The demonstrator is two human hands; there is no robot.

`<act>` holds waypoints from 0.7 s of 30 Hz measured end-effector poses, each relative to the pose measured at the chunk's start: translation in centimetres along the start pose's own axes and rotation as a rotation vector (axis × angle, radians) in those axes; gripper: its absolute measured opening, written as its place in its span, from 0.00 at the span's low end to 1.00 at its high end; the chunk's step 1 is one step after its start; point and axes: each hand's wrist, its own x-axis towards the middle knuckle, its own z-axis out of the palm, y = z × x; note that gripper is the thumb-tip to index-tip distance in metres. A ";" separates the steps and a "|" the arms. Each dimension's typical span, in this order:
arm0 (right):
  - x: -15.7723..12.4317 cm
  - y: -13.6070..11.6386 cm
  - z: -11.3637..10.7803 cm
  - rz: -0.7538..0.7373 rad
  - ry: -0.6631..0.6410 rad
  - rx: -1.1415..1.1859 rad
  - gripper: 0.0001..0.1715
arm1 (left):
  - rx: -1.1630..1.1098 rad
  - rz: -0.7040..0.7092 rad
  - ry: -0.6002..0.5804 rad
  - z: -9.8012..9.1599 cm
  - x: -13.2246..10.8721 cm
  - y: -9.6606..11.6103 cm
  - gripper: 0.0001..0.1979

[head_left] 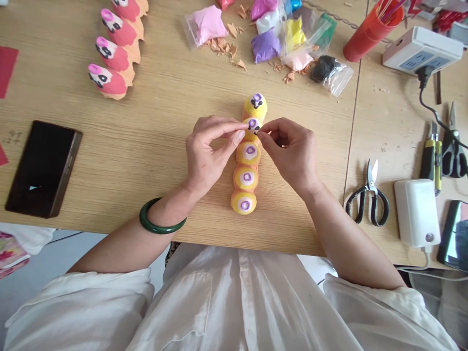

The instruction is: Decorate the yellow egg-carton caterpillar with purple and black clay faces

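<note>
At the middle of the table (153, 161), we see the left hand (210, 156) and right hand (290, 156) pinched closed on the far second cup of an egg-carton caterpillar (248, 178), where too hard a squeeze could crush it.

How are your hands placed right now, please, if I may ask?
Left hand: closed, pinching the white disc on the toy caterpillar.
Right hand: closed, pinching the edge of the same white disc.
</note>
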 end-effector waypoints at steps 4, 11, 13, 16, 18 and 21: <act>0.2 0.3 0.4 0.006 -0.014 -0.056 0.06 | 0.055 0.039 -0.016 -0.1 0.3 -0.5 0.08; 0.1 0.8 0.8 0.005 -0.013 -0.081 0.07 | 0.017 0.047 -0.062 -0.1 0.8 -1.4 0.13; 0.1 0.9 0.9 0.004 -0.014 -0.040 0.08 | -0.010 0.024 -0.039 0.0 1.0 -1.5 0.13; 0.1 1.0 0.9 0.013 -0.017 0.009 0.09 | -0.024 0.034 -0.007 0.2 1.2 -1.6 0.12; 0.2 1.0 0.9 0.021 -0.021 0.020 0.10 | -0.007 0.035 0.004 0.3 1.3 -1.6 0.10; 0.2 1.0 0.9 0.024 -0.021 0.016 0.10 | 0.008 -0.003 -0.003 0.3 1.3 -1.5 0.07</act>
